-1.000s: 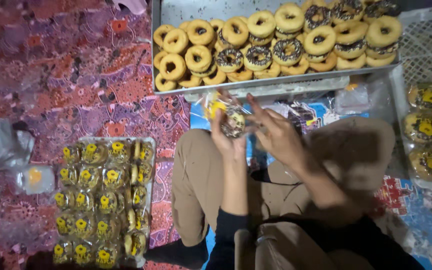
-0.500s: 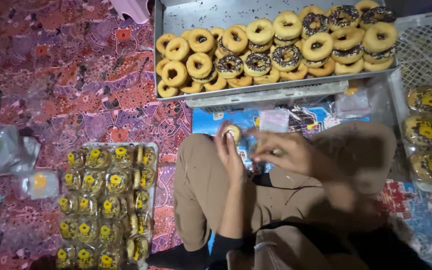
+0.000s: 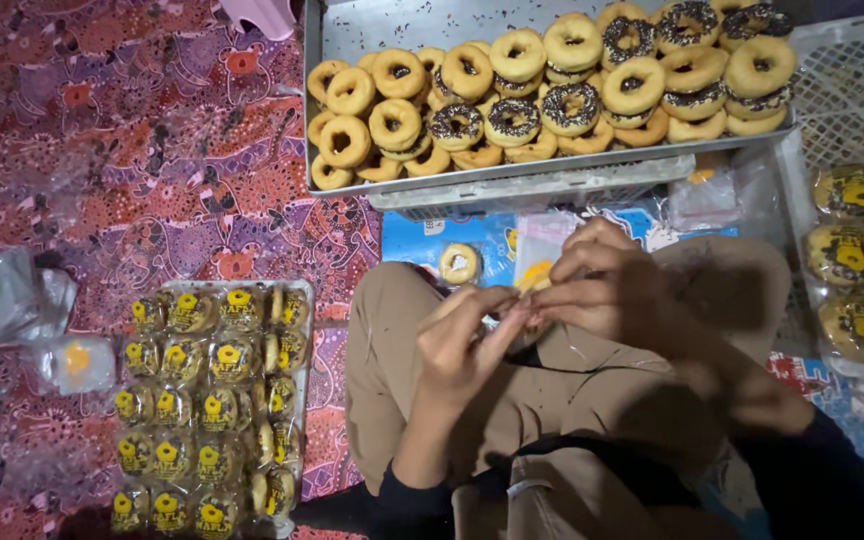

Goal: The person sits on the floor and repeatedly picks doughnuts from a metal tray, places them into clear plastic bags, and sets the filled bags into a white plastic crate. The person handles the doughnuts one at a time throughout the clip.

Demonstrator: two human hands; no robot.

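Now both hands meet over the lap: the left hand (image 3: 467,340) and right hand (image 3: 602,290) pinch fingertips together on a clear plastic wrapper (image 3: 535,275) with a yellow label, held between them. Just beyond the hands, a single donut (image 3: 459,263) lies on the blue sheet (image 3: 414,245). Farther off, the metal tray (image 3: 372,25) is piled with donuts; wrapped ones fill the tray (image 3: 304,300) at left on the patterned floor mat
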